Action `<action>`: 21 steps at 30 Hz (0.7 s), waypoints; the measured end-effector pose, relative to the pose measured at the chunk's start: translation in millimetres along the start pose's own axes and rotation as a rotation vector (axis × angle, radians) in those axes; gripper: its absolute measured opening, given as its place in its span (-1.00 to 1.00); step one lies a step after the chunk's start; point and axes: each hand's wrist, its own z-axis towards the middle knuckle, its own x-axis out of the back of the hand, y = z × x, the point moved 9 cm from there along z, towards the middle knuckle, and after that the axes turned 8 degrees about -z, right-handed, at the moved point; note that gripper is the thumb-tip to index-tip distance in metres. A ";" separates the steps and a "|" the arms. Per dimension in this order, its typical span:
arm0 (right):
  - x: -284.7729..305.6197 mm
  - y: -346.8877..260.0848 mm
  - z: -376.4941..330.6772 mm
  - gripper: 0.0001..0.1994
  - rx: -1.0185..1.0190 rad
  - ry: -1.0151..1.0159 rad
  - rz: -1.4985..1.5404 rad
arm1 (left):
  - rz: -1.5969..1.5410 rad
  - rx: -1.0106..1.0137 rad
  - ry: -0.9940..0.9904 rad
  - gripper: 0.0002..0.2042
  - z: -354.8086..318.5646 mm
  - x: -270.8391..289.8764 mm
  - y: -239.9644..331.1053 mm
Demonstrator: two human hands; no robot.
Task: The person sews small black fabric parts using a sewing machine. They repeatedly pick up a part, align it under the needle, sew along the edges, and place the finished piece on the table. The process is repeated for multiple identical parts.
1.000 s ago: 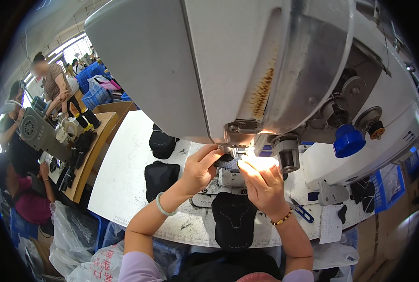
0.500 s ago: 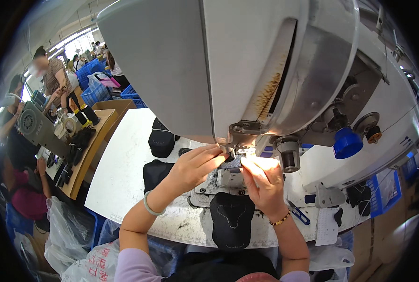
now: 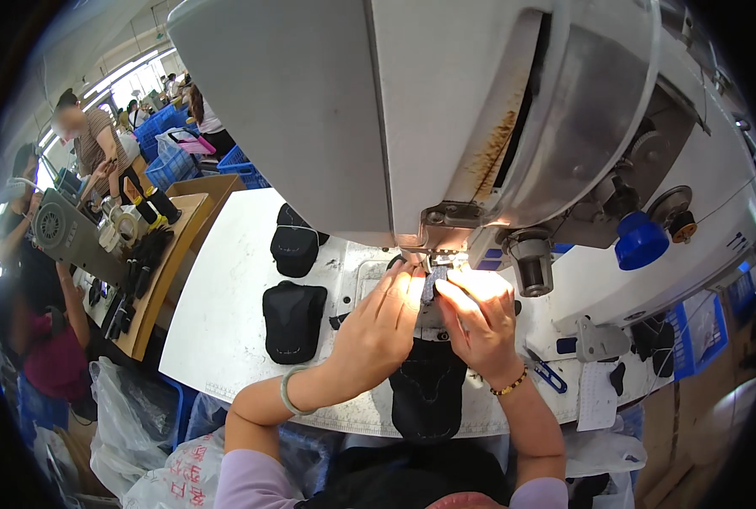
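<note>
My left hand [image 3: 380,321] and my right hand [image 3: 482,324] meet under the head of a grey-white sewing machine [image 3: 293,110], in the glare of its lamp. Between their fingertips is a small grey textured fabric piece [image 3: 431,284], pinched from both sides near the needle area. The left fingers lie extended and close together, partly covering the piece; the right thumb and fingers press on its other edge. Directly below, a black padded fabric piece [image 3: 427,399] with a light stitched outline reaches the table's front edge. Two similar black pieces [image 3: 295,321] lie left of my left hand.
Blue-handled thread snips [image 3: 548,373] and a white card [image 3: 597,397] lie to the right on the white table [image 3: 217,339]. A blue basket [image 3: 700,335] stands farther right. At left are a wooden bench [image 3: 162,284] with another machine, people, and plastic bags [image 3: 128,424].
My left hand has turned more upright and shifted right, toward my right hand. The small grey piece has turned with the fingers. The view has moved slightly.
</note>
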 end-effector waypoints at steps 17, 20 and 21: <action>6.6 -19.3 3.4 -0.68 0.136 0.029 -0.007 | -1.906 1.084 0.039 -0.72 -24.0 -66.7 -84.4; 3.8 -22.0 0.3 -0.69 0.165 -0.001 -0.044 | -1.993 1.056 0.048 -0.69 -19.2 -65.0 -77.5; 4.5 -22.6 -0.2 -0.69 0.170 0.003 -0.047 | -2.016 1.046 0.054 -0.69 -18.6 -65.6 -76.0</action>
